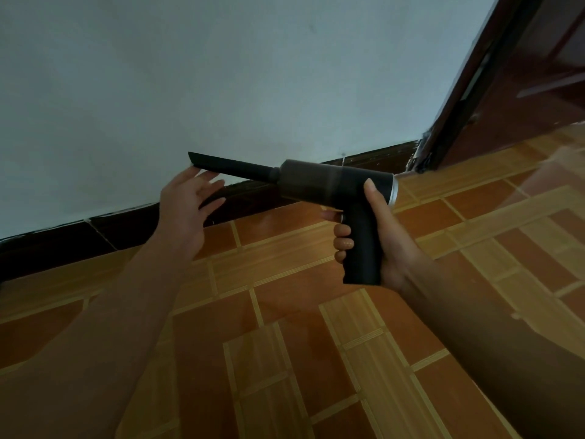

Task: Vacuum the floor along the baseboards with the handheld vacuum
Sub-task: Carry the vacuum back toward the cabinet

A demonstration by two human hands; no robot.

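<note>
**Vacuum held up off the floor, nozzle not yet at the baseboard**

Left hand is open with fingers spread and holds nothing. Its fingertips are right under the nozzle tip; I can't tell if they touch.

Risks, as judged from here:
- Fingers this close to the intake could get sucked against it or block the airflow.
- A push on the tip could knock the nozzle loose.
- The tip sits high, in front of the wall, so a sweep at this height would miss the floor seam.
- Coming down too steeply could scrape the dark baseboard.

The handheld vacuum is in mid-air, roughly level, and points left. It is matte black and pistol-shaped. It has a long, flat crevice nozzle with a slanted end, a thicker barrel and a silver ring at the rear.

Right hand is wrapped around the grip, with the thumb up along the barrel and the forefinger at the front of the handle.

A dark door frame stands at far right.
</note>
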